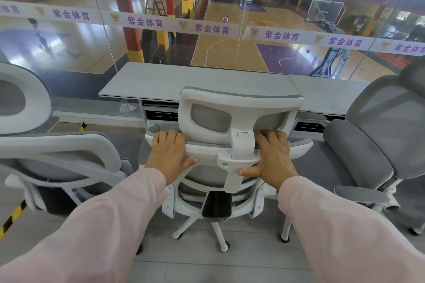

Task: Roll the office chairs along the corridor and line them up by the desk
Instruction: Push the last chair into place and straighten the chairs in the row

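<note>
Hands sit level on the middle chair (pixel 230 100): your left hand (pixel 169 151) and right hand (pixel 273 156) each grip the top rail of its backrest, fingers curled over the far edge, one on either side of the headrest post. The chair stands straight ahead of you, back toward you, seat toward the desk (pixel 184 80) just beyond. Neither hand is nearer, so an even forward push should, I judge, run it square into the gap between the left chair (pixel 57 149) and the right chair (pixel 379 126).
</note>
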Motion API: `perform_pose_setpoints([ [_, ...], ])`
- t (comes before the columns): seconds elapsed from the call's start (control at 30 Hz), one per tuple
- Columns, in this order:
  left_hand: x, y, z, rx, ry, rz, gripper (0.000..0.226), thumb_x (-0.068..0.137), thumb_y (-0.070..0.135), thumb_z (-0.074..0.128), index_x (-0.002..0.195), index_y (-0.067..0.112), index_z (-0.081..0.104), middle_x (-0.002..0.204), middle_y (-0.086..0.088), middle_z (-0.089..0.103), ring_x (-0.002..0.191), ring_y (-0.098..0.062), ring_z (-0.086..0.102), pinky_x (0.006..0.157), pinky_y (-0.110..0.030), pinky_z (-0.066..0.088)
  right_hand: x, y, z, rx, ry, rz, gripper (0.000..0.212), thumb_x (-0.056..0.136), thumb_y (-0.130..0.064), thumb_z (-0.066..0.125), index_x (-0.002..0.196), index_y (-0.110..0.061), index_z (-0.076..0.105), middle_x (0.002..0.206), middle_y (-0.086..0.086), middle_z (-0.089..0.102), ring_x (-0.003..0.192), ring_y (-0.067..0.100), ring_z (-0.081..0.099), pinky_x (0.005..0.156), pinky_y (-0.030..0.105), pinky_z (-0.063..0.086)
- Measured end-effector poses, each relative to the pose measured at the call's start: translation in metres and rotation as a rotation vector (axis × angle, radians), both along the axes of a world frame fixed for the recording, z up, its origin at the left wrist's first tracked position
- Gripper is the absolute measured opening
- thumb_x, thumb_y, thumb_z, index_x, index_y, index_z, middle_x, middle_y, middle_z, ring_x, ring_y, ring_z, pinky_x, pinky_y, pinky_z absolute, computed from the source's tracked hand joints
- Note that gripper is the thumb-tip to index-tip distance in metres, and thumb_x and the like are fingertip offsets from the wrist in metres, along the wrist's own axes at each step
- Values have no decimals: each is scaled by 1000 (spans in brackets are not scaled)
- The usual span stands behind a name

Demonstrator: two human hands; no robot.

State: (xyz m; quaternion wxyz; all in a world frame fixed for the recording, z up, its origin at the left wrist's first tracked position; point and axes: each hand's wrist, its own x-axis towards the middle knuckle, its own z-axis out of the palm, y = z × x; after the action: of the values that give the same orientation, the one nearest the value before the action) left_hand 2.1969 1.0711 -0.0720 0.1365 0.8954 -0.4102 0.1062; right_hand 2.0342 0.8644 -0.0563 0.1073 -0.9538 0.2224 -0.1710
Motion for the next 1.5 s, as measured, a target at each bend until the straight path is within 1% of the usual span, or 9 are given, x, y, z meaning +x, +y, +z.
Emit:
perform_pose_setpoints([
  [0.3, 8, 2, 1, -8, 23, -6, 56, 78, 50, 63, 118, 12, 50, 112, -9, 49, 107, -28, 42, 102, -40, 26, 7, 0, 0, -49, 29, 8, 101, 49, -68, 75, 135, -29, 41, 134, -3, 40, 126, 22, 24, 106, 37, 20],
  [0.47, 9, 2, 3, -20, 46, -23, 57, 77, 49, 64, 121, 16, 49, 114, -6, 48, 110, -27, 39, 104, -37, 23, 5, 1, 2, -67, 48, 22, 105, 53, -69, 73, 142, -30, 31, 141, -5, 34, 130, 21, 19, 110, 37, 16],
  [0.6, 7, 1, 4, -14, 28, -12, 57, 71, 45, 70, 118, 18, 52, 112, -4, 52, 109, -26, 41, 104, -37, 24, 5, -6, 7, -199, 167, 51, 114, 53, -70, 71, 146, -27, 22, 148, -1, 27, 138, 26, 17, 113, 42, 15],
  [0.67, 6, 0, 5, -9, 12, -5, 55, 71, 42, 71, 116, 18, 54, 112, -3, 54, 109, -27, 43, 104, -37, 25, 4, -10, 7, -274, 201, 69, 110, 54, -60, 77, 145, -25, 26, 148, 1, 32, 137, 29, 24, 111, 46, 22],
  [0.8, 0, -4, 2, 6, -7, 4, 48, 71, 39, 75, 108, 13, 57, 105, -6, 56, 102, -30, 47, 101, -41, 29, -1, -14, 3, -373, 160, 43, 90, 54, -28, 88, 133, -21, 46, 126, 5, 55, 119, 32, 47, 95, 48, 43],
  [0.97, -5, -5, 0, 30, -36, 8, 50, 71, 40, 74, 107, 11, 56, 103, -9, 56, 100, -30, 49, 99, -42, 31, -10, -12, 1, -273, 131, 48, 83, 67, -21, 81, 139, -24, 41, 135, 3, 48, 129, 30, 36, 102, 48, 34],
  [1.2, -4, 2, -1, 46, -38, 11, 51, 76, 44, 69, 113, 12, 53, 109, -8, 53, 105, -29, 45, 102, -40, 27, -11, -6, 1, -250, 125, 52, 82, 69, -21, 79, 141, -25, 39, 137, 3, 46, 131, 30, 33, 103, 47, 33],
  [1.37, -5, 8, 5, 37, 10, -6, 54, 79, 43, 64, 121, 13, 47, 117, -7, 48, 113, -28, 41, 107, -38, 20, -8, -1, 12, -252, 179, 75, 83, 78, -20, 72, 147, -27, 26, 146, -1, 35, 138, 25, 24, 112, 42, 25],
  [1.5, -17, 7, 14, -125, 39, -56, 67, 72, 56, 48, 120, 10, 47, 115, -8, 47, 111, -28, 39, 110, -43, 22, -18, -4, 13, -276, 176, 71, 82, 79, -15, 67, 147, -26, 23, 151, -2, 28, 141, 22, 18, 115, 38, 19],
])
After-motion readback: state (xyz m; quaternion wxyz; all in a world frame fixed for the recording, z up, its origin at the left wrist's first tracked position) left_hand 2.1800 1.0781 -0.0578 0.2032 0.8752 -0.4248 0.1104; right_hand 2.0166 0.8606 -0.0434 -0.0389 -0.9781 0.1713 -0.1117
